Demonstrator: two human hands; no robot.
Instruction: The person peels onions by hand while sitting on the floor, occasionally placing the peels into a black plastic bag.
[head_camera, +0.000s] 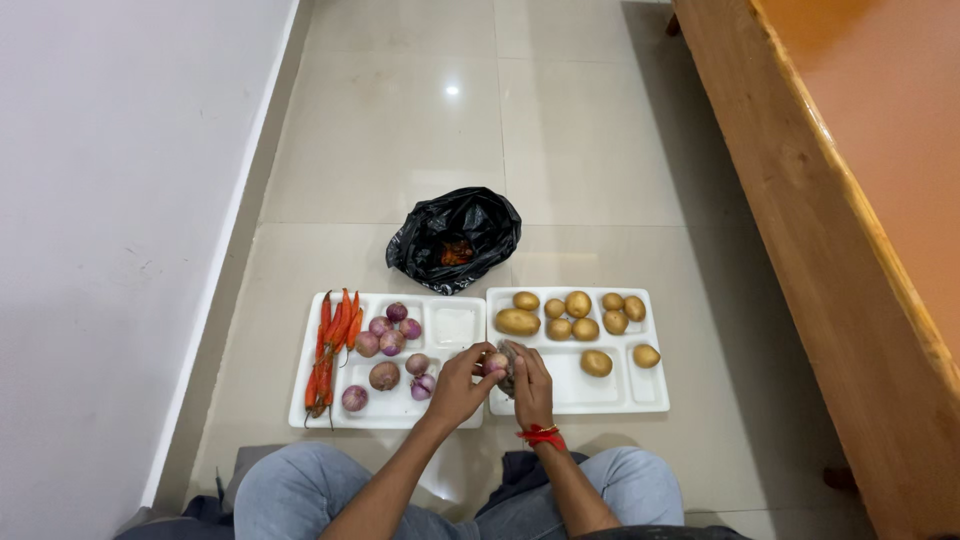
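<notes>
Purple onion (495, 362) sits between your two hands, above the seam where the two white trays meet. Your left hand (458, 385) pinches it with the fingertips, and your right hand (530, 380) curls around its other side. Potatoes (560, 315) lie on the right tray (610, 395), carrots (333, 340) on the left tray (455, 325).

Blue jeans (300, 490), red wrist thread (541, 436) (bare forearms).
</notes>
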